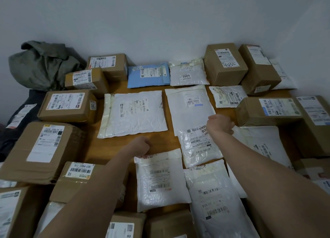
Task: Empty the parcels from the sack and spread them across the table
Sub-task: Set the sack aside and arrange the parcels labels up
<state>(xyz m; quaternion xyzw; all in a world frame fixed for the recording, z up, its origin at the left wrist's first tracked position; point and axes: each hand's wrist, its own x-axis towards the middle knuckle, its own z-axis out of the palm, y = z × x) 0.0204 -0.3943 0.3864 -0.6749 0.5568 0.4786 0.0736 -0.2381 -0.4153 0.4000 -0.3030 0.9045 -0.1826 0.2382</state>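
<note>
Both forearms reach in from the near edge of the table [161, 141], over the cartons and mailers crowding it. At the left hand [142, 146], the fingers are curled under and seem to pinch the far edge of a white mailer [160, 179] lying lengthwise toward the person; the fingertips themselves are hidden, so I take it for a grip without being certain. Across that mailer to the right, the right hand [220, 124] is curled down onto the far end of a crinkled clear-wrapped mailer [198, 146], apparently holding it; its long axis also runs away from the person. Bare wood shows just beyond the left hand, between it and a large white mailer [134, 112], so the left hand is the nearer one to slide its parcel into that gap. Far off to the left of the white mailer, against the wall, the green sack [42, 64] sits slumped and looks emptied.
</note>
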